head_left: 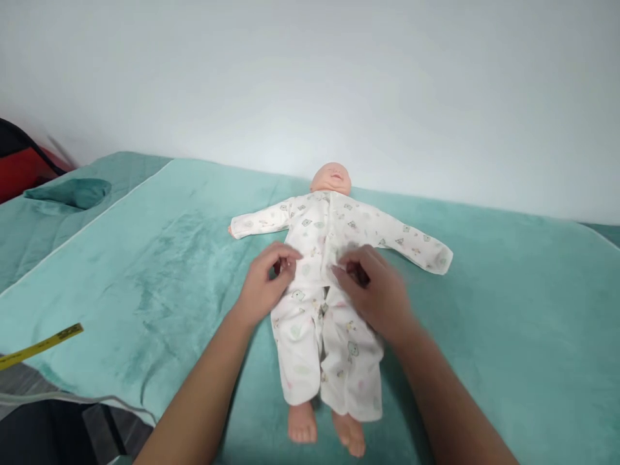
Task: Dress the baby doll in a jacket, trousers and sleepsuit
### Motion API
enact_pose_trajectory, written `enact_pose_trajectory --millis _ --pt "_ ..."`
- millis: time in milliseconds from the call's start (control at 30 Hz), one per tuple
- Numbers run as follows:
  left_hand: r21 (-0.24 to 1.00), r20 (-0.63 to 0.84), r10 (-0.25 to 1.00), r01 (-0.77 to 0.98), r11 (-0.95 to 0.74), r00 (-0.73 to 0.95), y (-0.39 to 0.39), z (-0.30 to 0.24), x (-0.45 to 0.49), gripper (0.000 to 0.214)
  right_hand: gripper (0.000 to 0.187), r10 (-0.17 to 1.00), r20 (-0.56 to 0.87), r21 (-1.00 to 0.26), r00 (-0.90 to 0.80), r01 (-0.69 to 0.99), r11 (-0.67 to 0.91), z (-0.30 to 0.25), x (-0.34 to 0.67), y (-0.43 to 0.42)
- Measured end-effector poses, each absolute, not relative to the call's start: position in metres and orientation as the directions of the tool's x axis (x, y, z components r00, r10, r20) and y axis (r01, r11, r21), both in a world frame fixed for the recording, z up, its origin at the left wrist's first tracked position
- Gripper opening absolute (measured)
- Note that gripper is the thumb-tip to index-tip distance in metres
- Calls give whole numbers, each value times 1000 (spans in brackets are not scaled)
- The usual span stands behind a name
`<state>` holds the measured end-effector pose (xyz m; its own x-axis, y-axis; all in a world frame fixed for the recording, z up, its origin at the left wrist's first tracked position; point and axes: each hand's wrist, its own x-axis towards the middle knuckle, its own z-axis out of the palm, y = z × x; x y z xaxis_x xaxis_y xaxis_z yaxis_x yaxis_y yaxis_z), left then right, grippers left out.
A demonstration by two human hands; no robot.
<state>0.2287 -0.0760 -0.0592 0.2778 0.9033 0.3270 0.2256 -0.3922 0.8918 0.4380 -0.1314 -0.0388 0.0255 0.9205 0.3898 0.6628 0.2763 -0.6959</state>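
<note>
Hands (265, 283) (380, 290) angle inward, fingers (285, 250) curled at the doll's (330, 177) shirt (314, 226).

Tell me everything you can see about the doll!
The doll lies on its back on a green cloth, its smooth, pinkish, plastic-looking head nearest the white wall. It wears a white top and white trousers, both soft-looking with little printed pictures. Its arms stretch out sideways; one sleeve hides the doll's hand. Two bare feet poke out below. The person's left hand and right hand seem to touch the lower part of the top.
</note>
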Motion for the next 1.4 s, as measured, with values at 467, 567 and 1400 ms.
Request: enact_pose_trajectory --millis 467,567,1400 --pt "699 429 895 582 -415 123 -124 -91 212 7 14 762 638 -568 114 737 365 -80 442 -179" --pt "710 409 908 593 -380 92 -130 -88 211 5 14 743 661 -558 105 730 394 -81 442 -184" --pt "924 311 948 213 -317 63 -113 -91 196 7 6 694 718 -498 51 735 460 -78 460 -201"
